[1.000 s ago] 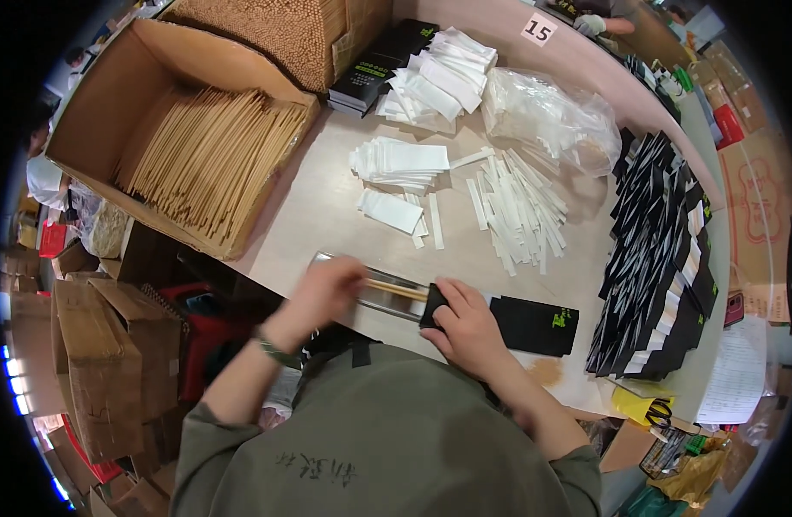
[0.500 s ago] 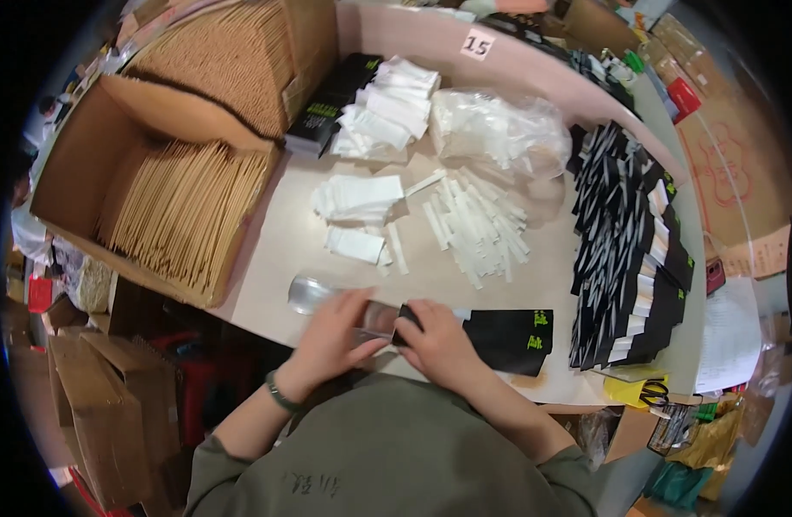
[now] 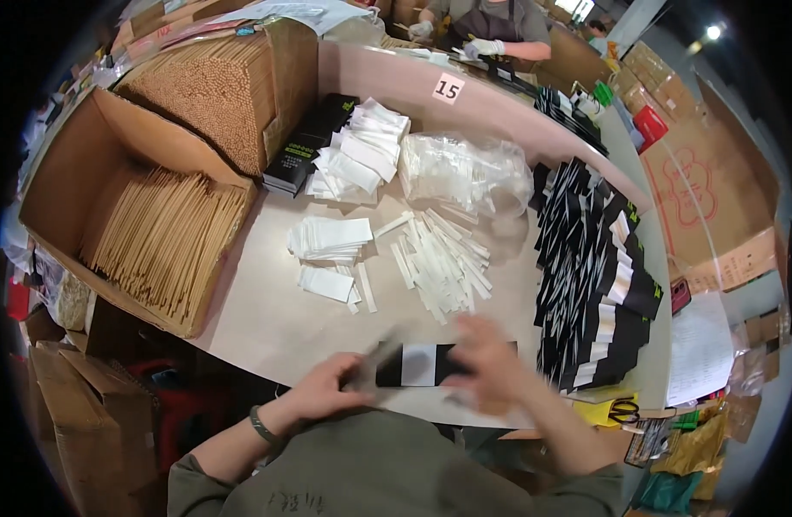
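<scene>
A flat black card sleeve (image 3: 389,365) with a white band (image 3: 419,365) round its middle lies on the table near the front edge. My left hand (image 3: 334,384) is at its left end, fingers closed on a thin greyish flat piece (image 3: 382,355) that is blurred by motion. Over the sleeve's right part is my right hand (image 3: 492,366), its fingers smeared, so I cannot tell if it holds anything. Loose white paper strips (image 3: 443,263) lie in a heap beyond the hands. To their left are stacked white paper slips (image 3: 331,239).
Overlapping black sleeves with white bands (image 3: 590,267) fill the table's right side. A cardboard box of thin wooden sticks (image 3: 159,241) stands left. At the back are a clear plastic bag (image 3: 465,172) and a black stack (image 3: 310,146). Scissors (image 3: 623,410) lie front right; a gloved co-worker (image 3: 499,30) sits opposite.
My hands, close together before, have moved apart, the right one outward. A white band now shows on the black sleeve between them. The shiny piece left of my left hand has left its spot.
</scene>
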`<action>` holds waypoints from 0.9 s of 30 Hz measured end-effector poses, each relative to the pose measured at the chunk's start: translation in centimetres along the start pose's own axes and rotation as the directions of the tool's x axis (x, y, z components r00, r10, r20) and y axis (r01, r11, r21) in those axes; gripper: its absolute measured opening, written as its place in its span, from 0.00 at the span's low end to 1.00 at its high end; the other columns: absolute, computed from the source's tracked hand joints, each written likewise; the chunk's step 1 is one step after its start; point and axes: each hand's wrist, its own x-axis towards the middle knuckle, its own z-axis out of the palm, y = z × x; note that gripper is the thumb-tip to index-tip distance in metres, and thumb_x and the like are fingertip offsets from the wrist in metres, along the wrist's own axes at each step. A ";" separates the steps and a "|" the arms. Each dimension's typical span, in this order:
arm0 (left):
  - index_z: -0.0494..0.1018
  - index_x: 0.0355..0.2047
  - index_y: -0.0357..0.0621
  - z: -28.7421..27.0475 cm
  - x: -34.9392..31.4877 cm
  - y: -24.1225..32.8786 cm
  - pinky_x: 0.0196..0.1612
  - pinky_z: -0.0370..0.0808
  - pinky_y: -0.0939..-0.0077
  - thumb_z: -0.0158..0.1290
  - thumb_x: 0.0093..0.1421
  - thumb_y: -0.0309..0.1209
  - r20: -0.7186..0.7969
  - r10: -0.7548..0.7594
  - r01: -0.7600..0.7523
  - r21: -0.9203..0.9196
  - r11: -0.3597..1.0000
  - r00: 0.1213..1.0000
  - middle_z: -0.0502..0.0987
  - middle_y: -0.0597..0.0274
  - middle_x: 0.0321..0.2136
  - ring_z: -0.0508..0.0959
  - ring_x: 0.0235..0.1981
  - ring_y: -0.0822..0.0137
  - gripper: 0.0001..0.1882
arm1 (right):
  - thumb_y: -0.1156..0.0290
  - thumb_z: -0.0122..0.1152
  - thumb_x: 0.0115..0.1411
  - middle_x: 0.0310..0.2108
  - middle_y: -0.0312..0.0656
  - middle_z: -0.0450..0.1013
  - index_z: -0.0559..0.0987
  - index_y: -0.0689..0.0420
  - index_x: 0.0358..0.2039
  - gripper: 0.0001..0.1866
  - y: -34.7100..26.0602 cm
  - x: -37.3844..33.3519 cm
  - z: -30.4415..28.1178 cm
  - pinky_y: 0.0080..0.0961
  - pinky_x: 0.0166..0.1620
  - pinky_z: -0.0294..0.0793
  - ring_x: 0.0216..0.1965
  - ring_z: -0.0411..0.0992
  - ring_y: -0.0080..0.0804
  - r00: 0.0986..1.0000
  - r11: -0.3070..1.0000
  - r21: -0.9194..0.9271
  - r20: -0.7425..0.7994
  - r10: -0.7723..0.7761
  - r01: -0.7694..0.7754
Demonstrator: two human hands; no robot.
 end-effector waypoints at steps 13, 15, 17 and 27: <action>0.68 0.51 0.43 -1.5 0.2 0.1 0.39 0.76 0.61 0.67 0.45 0.32 -0.376 0.203 0.086 0.625 0.776 0.904 0.72 0.53 0.40 0.77 0.37 0.50 0.32 | 0.57 0.56 0.62 0.20 0.49 0.74 0.75 0.58 0.27 0.16 -6.6 5.7 7.4 0.47 0.30 0.73 0.26 0.75 0.51 0.819 0.827 0.011 0.146 0.554 -0.562; 0.68 0.55 0.43 -1.6 0.0 0.0 0.39 0.76 0.62 0.69 0.43 0.33 -0.322 0.236 0.021 0.628 0.778 0.917 0.71 0.53 0.41 0.77 0.39 0.51 0.37 | 0.59 0.56 0.61 0.20 0.49 0.74 0.74 0.58 0.26 0.14 -6.7 5.8 7.8 0.46 0.31 0.72 0.26 0.75 0.52 0.811 0.814 0.036 0.128 0.572 -0.580; 0.67 0.55 0.43 -2.2 -0.8 0.5 0.40 0.76 0.62 0.70 0.42 0.35 -0.245 0.209 0.011 0.672 0.740 0.947 0.72 0.53 0.41 0.77 0.39 0.51 0.39 | 0.62 0.56 0.60 0.20 0.50 0.74 0.74 0.58 0.25 0.13 -6.6 5.9 8.0 0.46 0.32 0.72 0.27 0.75 0.52 0.804 0.803 0.059 0.102 0.586 -0.593; 0.67 0.56 0.42 -5.1 1.1 1.6 0.48 0.73 0.59 0.70 0.44 0.38 0.109 0.463 -0.376 0.756 0.536 0.880 0.73 0.53 0.47 0.75 0.46 0.49 0.39 | 0.65 0.61 0.53 0.25 0.49 0.75 0.78 0.58 0.28 0.09 -2.0 9.0 7.0 0.41 0.36 0.74 0.31 0.75 0.48 0.812 0.839 0.207 -0.220 0.540 -0.502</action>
